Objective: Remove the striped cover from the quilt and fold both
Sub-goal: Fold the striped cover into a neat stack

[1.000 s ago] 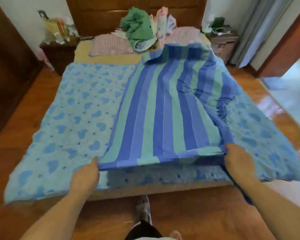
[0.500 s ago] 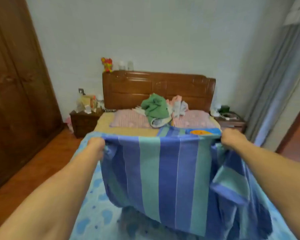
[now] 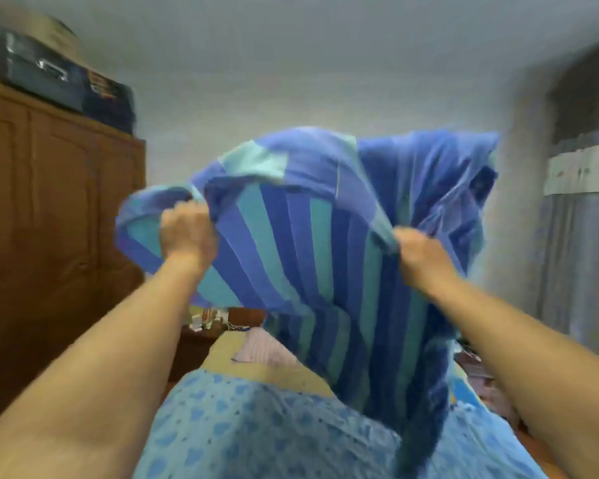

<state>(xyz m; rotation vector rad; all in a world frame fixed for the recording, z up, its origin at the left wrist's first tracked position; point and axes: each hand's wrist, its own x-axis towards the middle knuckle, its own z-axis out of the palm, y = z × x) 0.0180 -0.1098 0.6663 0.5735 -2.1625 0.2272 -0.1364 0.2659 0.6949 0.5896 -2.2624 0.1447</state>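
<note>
At 9 o'clock I see my left hand [image 3: 186, 233] clenched on the striped cover [image 3: 325, 243], which billows raised above the bed. At 3 o'clock my right hand [image 3: 419, 254] grips it too; the heart-print quilt [image 3: 256, 430] lies at 6 o'clock.

Two bare forearms are seen, with no sleeves reaching them. The left hand [image 3: 187, 233] and right hand [image 3: 421, 252] are ungloved. No rings or watch can be made out through the blur.

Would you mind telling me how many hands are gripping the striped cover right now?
2: the left hand grips the cover at its upper left edge, and the right hand grips it at the upper right, both raised above the bed.
</note>
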